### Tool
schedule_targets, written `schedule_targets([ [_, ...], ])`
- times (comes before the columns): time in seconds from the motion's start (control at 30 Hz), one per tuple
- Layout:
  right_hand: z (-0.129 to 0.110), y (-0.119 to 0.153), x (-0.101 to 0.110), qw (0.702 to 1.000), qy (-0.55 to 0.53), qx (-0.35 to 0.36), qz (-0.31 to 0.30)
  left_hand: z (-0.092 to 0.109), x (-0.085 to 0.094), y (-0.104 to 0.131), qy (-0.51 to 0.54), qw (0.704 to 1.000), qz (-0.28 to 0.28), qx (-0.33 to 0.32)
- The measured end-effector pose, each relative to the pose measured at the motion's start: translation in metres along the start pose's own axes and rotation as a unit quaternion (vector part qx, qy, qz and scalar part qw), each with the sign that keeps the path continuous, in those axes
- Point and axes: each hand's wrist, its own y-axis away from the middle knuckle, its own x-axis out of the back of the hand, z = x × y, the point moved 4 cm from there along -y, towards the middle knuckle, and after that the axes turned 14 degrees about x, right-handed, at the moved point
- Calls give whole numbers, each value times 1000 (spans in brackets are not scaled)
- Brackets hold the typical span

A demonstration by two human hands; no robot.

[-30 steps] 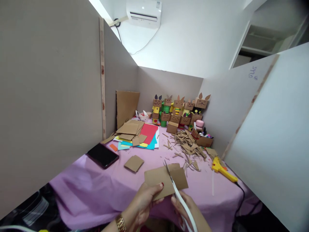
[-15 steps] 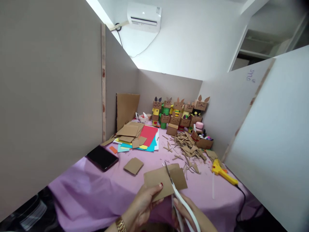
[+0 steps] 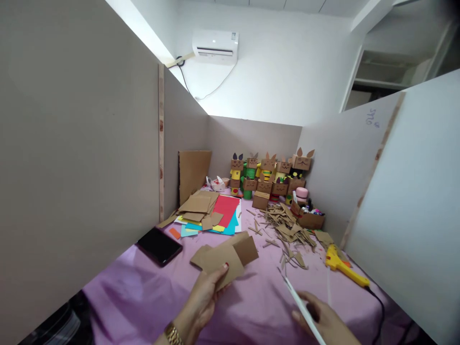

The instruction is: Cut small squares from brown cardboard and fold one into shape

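Apparently mid-cutting, the left hand [image 3: 205, 293] pinches cardboard [image 3: 220, 262]; the right hand [image 3: 322, 315] grasps scissors [image 3: 300, 303] clear of it. Offcuts [image 3: 283, 223] heap far right; larger pieces [image 3: 196, 203] lie stacked far left.

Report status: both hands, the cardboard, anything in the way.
Left hand holding cardboard. Right hand gripping scissors, apart from the cardboard. Scraps beyond the scissors, none seen between scissors and cardboard.

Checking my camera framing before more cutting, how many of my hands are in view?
2: the left hand, low centre, holding cardboard; the right hand, lower right, holding white-handled scissors.
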Motion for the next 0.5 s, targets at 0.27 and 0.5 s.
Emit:
schedule_targets([
  [0.27,-17,-27,19,972,194,60,118,-8,-10,40,-29,998,-52,33],
  [0.5,-88,-12,-19,941,-302,94,119,-42,-12,49,-57,983,-155,80],
])
